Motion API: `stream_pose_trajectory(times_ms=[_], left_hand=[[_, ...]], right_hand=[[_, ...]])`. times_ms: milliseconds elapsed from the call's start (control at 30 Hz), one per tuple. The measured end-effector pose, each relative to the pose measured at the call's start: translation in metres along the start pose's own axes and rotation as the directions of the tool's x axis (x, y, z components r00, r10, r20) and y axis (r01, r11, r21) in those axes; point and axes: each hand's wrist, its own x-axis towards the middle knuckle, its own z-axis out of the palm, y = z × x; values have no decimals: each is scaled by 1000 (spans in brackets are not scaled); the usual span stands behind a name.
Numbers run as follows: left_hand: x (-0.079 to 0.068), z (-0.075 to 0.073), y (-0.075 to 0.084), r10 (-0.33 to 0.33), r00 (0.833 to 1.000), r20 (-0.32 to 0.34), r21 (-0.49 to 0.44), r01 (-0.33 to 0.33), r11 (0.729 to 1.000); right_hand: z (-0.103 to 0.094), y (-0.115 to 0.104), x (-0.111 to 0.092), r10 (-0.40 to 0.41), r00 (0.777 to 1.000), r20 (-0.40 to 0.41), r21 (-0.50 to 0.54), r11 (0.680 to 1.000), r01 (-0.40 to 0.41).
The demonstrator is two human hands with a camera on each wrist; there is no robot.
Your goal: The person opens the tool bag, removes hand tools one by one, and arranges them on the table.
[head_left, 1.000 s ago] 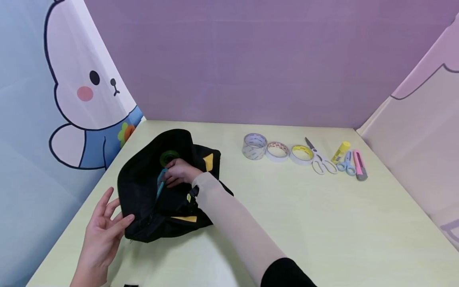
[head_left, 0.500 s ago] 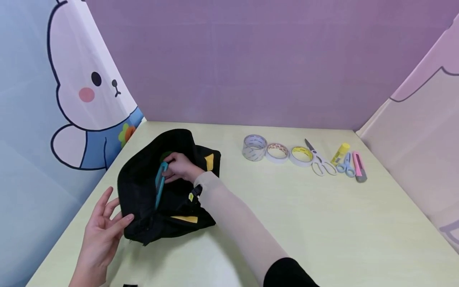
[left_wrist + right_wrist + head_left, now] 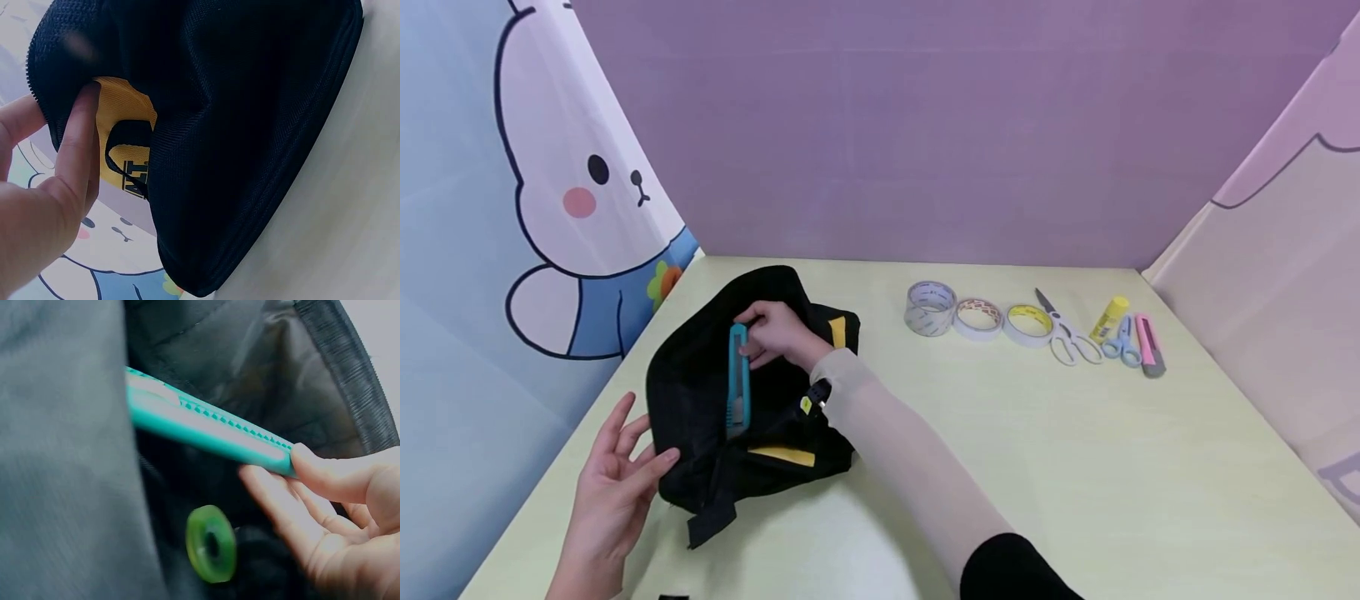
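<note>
Lifting clear: right hand pinches teal plastic utility knife, now raised out of black fabric pouch; left hand, fingers relaxed, steadies pouch's edge. Extraction nearly done.

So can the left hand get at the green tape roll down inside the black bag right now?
Probably not directly: the green tape roll lies inside the black bag, under the teal knife held by the right hand; the left hand is at the bag's outer edge.

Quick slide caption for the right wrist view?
Right hand pinches a teal utility knife inside the black bag, above a green tape roll.
</note>
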Motion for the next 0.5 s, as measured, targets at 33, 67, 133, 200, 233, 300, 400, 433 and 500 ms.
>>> stream_pose_trajectory(times_ms=[33, 67, 133, 200, 233, 300, 400, 433, 500], left_hand=[[0, 0, 0, 2, 1000, 1, -2, -2, 1000], [0, 0, -1, 4, 1000, 2, -1, -4, 1000], [0, 1, -1, 7, 1000, 7, -2, -7, 1000], [0, 1, -1, 9, 1000, 11, 1, -9, 1000], [1, 1, -1, 8, 1000, 13, 2, -9, 1000], [0, 1, -2, 8, 1000, 13, 8, -8, 1000], [0, 1, -2, 7, 1000, 9, 16, -7, 1000], [0, 1, -2, 6, 1000, 8, 18, -6, 1000], [0, 1, -1, 6, 1000, 5, 23, -6, 1000]], right_hand=[[-1, -3, -1, -6, 1000, 8, -1, 1000, 6], [-2, -5, -2, -12, 1000, 14, -3, 1000, 12], [-4, -10, -4, -18, 1000, 22, -1, 1000, 18], [-7, -16, -6, -22, 999, 29, 1, 1000, 22], [-8, -19, -7, -25, 999, 33, 0, 1000, 25], [-11, -24, -9, -29, 999, 43, 0, 1000, 29], [-13, -30, -13, -40, 997, 61, -1, 999, 40], [-14, -32, -14, -43, 997, 64, 8, 999, 43], [-15, -35, -17, -52, 996, 69, 19, 999, 51]])
